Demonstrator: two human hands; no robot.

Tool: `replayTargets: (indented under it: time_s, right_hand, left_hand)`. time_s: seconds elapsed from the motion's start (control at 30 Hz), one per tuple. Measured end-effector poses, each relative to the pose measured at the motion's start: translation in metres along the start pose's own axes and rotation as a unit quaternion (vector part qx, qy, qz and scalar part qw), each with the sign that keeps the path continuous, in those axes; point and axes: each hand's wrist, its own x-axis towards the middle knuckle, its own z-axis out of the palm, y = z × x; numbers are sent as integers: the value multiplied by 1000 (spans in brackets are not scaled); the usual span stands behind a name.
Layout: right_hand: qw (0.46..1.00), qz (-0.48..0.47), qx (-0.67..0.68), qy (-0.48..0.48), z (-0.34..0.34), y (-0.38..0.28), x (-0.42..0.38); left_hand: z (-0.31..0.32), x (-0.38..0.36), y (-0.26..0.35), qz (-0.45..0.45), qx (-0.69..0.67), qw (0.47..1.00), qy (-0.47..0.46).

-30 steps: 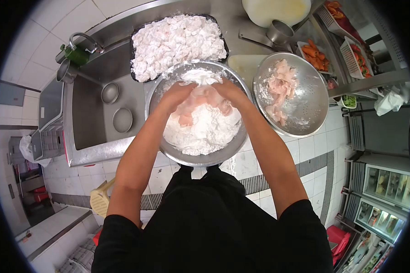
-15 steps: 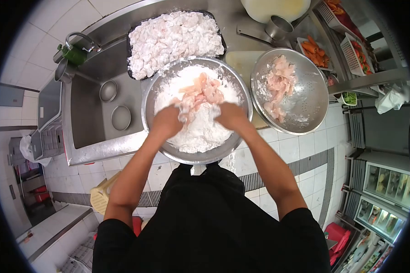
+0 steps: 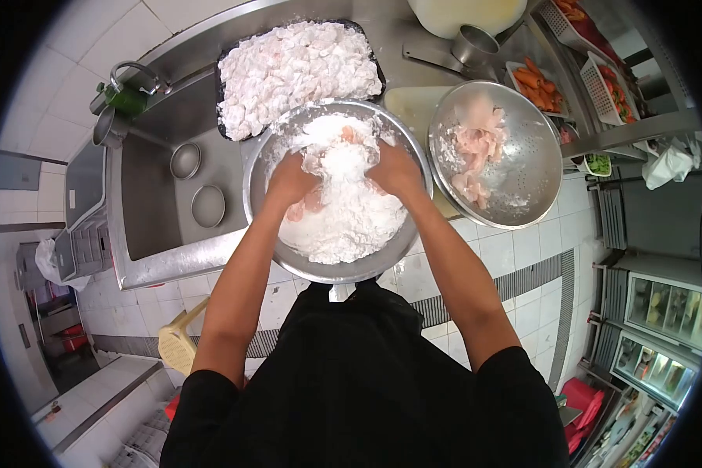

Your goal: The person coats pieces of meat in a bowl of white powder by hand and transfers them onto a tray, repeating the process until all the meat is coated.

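Observation:
A wide metal bowl (image 3: 251, 183) holds a heap of white flour (image 3: 343, 226). Inside it, my left hand (image 3: 295, 179) is at the left and my right hand (image 3: 395, 168) at the right, both sunk into the flour. Flour coats and hides their fingers, so their grip does not show. Pieces of raw pale pink meat (image 3: 308, 204) poke out beside my left hand, and most of the rest lie under flour. To the right, a metal colander (image 3: 534, 168) carries more raw meat strips (image 3: 480, 140).
Behind the bowl, a black tray (image 3: 220, 70) is piled with floured pieces. At left is a steel sink (image 3: 152, 210) with two small round metal dishes. A saucepan (image 3: 474, 47), a cutting board (image 3: 413, 101) and a basket of carrots (image 3: 534, 84) stand at the right.
Both hands have moved slightly up the bowl and deeper into the flour. The meat that lay bare in the middle is now mostly covered with white flour.

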Motion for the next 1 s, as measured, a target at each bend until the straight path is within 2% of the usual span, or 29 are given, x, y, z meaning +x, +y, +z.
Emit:
replayTargets:
  time_s: [0.03, 0.07, 0.1, 0.13, 0.17, 0.2, 0.23, 0.27, 0.33, 0.4, 0.47, 0.5, 0.53, 0.6, 0.63, 0.67, 0.73, 0.8, 0.87, 0.9, 0.93, 0.97, 1.0]
  right_hand:
    - [1000, 0, 1, 3, 13, 10, 10]
    - [991, -8, 115, -63, 38, 26, 22]
    - [965, -15, 228, -128, 40, 23, 23]
    - [965, -14, 230, -126, 43, 21, 24]
    - [922, -4, 356, -155, 49, 16, 24]
    - [861, 5, 475, -182, 51, 8, 23]
    - [869, -31, 466, -163, 50, 1, 25]
    - [869, -31, 467, -163, 47, -2, 25]
    - [907, -55, 392, -146, 29, -13, 23]
    - [928, -89, 349, -90, 38, -11, 41]
    - [933, -91, 340, -78, 23, -11, 45]
    - [936, -103, 323, -90, 12, -13, 48]
    - [939, -115, 306, -101, 2, -17, 48]
    - [947, -111, 291, -74, -6, -19, 49]
    - [966, -98, 231, -70, -6, -18, 53]
    - [980, -84, 170, -65, -5, -16, 57]
    - [982, -98, 153, -57, -12, -9, 52]
    - [983, -114, 136, -50, -15, -2, 51]
    - [987, -53, 109, -105, 6, 15, 58]
    - [969, -76, 198, -123, 36, 30, 69]
    - [970, -77, 198, -122, 35, 22, 63]
    - [933, -42, 325, -147, 37, 13, 54]
    - [879, -4, 446, -170, 39, 3, 48]
  left_hand:
    - [6, 9, -11, -10, -69, 997, -20]
    - [9, 13, -12, -8, -68, 997, -19]
    - [11, 14, -7, -42, -167, 985, -27]
    - [13, 14, -3, -74, -264, 961, -36]
    - [12, 13, -2, -75, -263, 961, -38]
    - [2, 4, 12, -71, -300, 948, -81]
    - [-4, 0, 20, -66, -335, 932, -124]
    - [-2, 5, 10, -67, -334, 932, -124]
    - [-5, 11, 1, -127, -318, 937, -71]
    - [-10, 11, -4, -106, -358, 922, -100]
    - [-11, 15, 2, -102, -318, 942, -25]
    - [-11, 21, -2, -21, -372, 927, -34]
    - [-16, 22, 4, -20, -373, 927, -35]
    - [-26, 25, 17, 8, -312, 950, -22]
    - [-29, 25, 19, 10, -241, 970, -1]
    - [-30, 30, 12, 12, -242, 970, -3]
    - [-33, 39, 2, 37, -66, 996, -38]
    - [-31, 36, -1, 8, -59, 997, -39]
    - [-23, 32, -6, -22, -52, 998, -38]
    - [-8, 35, -16, -48, -175, 982, -51]
    - [-4, 27, -3, -73, -294, 951, -63]
    - [1, 19, 10, -166, -292, 942, -1]
    - [4, 24, 7, -166, -294, 941, -1]
